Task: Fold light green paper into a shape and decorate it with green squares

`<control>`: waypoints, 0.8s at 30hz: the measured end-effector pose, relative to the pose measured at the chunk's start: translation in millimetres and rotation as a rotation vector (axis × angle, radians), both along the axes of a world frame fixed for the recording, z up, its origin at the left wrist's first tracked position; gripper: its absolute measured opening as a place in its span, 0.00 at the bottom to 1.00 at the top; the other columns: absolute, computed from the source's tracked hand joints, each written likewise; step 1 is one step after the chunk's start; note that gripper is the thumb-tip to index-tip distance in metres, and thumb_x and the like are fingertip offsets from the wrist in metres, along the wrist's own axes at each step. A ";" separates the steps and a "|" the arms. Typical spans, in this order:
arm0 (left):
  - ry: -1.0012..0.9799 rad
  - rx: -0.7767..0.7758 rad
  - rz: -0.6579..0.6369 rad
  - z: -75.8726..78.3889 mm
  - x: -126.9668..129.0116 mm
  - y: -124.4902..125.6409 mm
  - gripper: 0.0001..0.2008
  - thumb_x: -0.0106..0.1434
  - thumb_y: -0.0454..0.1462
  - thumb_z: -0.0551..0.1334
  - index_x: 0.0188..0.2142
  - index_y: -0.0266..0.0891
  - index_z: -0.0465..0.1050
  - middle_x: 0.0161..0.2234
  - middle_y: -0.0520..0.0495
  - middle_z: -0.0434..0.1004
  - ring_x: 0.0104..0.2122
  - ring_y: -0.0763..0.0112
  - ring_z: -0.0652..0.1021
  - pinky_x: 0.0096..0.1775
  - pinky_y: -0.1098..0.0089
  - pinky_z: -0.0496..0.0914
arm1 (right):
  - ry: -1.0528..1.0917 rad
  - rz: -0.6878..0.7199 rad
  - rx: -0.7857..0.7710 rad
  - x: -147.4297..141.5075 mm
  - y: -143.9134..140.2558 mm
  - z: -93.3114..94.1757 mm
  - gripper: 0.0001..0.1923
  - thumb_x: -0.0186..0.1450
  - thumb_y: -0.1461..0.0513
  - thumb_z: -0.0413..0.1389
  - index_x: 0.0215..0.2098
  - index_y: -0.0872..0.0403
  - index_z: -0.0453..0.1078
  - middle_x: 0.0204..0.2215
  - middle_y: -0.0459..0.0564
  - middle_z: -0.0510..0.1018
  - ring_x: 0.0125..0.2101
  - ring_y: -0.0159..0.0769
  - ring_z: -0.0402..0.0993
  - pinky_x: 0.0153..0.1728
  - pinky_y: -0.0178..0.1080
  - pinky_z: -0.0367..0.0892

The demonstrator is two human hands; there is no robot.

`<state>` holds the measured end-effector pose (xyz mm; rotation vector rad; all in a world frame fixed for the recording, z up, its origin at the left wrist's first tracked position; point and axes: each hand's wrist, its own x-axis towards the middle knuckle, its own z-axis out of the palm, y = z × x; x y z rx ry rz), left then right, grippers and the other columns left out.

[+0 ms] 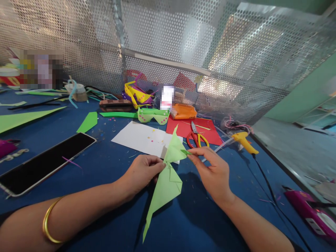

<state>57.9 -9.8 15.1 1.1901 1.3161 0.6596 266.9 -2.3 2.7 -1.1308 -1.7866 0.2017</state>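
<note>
A light green paper cutout (165, 190), folded and shaped like a pair of paper glasses with long pointed arms, is held up above the blue table. My left hand (143, 173) pinches its narrow middle between thumb and fingers. At its upper right edge, my right hand (212, 171) has finger and thumb closed on a small darker green tip of paper, which touches the cutout. Whether that tip is a separate piece or a folded part, I cannot tell. Behind the cutout lies a white sheet (131, 138) with tiny coloured paper bits on it.
Scissors (194, 131) rest on red paper (214, 134), with a yellow glue gun (244, 141) to their right. Finished green paper glasses (153, 115) and yellow ones (135, 92) stand behind. A phone (49, 161) lies left; a magenta power strip (307, 211) sits right. Perforated metal closes the back.
</note>
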 end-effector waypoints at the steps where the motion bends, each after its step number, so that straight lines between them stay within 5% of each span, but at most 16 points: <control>1: 0.001 0.000 0.008 -0.6 0.2 0.6 0.11 0.60 0.40 0.60 0.25 0.37 0.72 0.14 0.58 0.63 0.15 0.79 0.60 0.20 0.75 0.52 | -0.070 -0.029 0.082 3.7 2.4 3.2 0.03 0.65 0.64 0.58 0.37 0.50 0.75 0.33 0.46 0.79 0.35 0.36 0.74 0.39 0.42 0.67; 4: 0.016 -0.001 0.040 -1.6 2.0 1.5 0.10 0.61 0.38 0.58 0.25 0.37 0.72 0.14 0.58 0.63 0.15 0.79 0.61 0.20 0.75 0.52 | -0.253 -0.141 0.365 10.7 11.4 17.5 0.03 0.64 0.64 0.60 0.35 0.50 0.77 0.32 0.48 0.77 0.35 0.38 0.73 0.39 0.44 0.64; 7: -0.001 0.012 0.040 -3.4 3.8 1.2 0.09 0.59 0.36 0.58 0.23 0.37 0.72 0.13 0.58 0.62 0.15 0.79 0.62 0.20 0.75 0.53 | -0.347 -0.076 0.497 0.6 22.0 34.8 0.04 0.64 0.65 0.59 0.36 0.51 0.77 0.31 0.48 0.77 0.32 0.36 0.73 0.34 0.40 0.64; 14: -0.066 0.146 -0.022 -16.4 -1.1 2.1 0.09 0.57 0.37 0.60 0.22 0.37 0.71 0.15 0.57 0.64 0.17 0.77 0.65 0.21 0.74 0.56 | -0.606 0.224 0.777 -105.3 65.9 60.4 0.14 0.71 0.68 0.47 0.36 0.53 0.74 0.34 0.46 0.79 0.28 0.31 0.70 0.33 0.38 0.59; 19: -0.121 0.060 0.019 -17.4 -2.2 3.5 0.08 0.57 0.38 0.61 0.24 0.37 0.71 0.13 0.58 0.63 0.14 0.78 0.61 0.19 0.74 0.54 | -0.862 0.287 0.590 -151.8 88.4 70.5 0.12 0.69 0.70 0.48 0.40 0.57 0.74 0.41 0.52 0.78 0.31 0.36 0.72 0.35 0.42 0.58; 24: -0.224 0.084 0.109 -13.3 -3.5 4.4 0.11 0.58 0.39 0.60 0.22 0.37 0.71 0.14 0.56 0.64 0.15 0.78 0.63 0.18 0.75 0.57 | -0.422 0.210 0.481 -98.0 50.8 64.1 0.07 0.69 0.64 0.52 0.41 0.56 0.72 0.38 0.51 0.79 0.38 0.39 0.74 0.38 0.41 0.63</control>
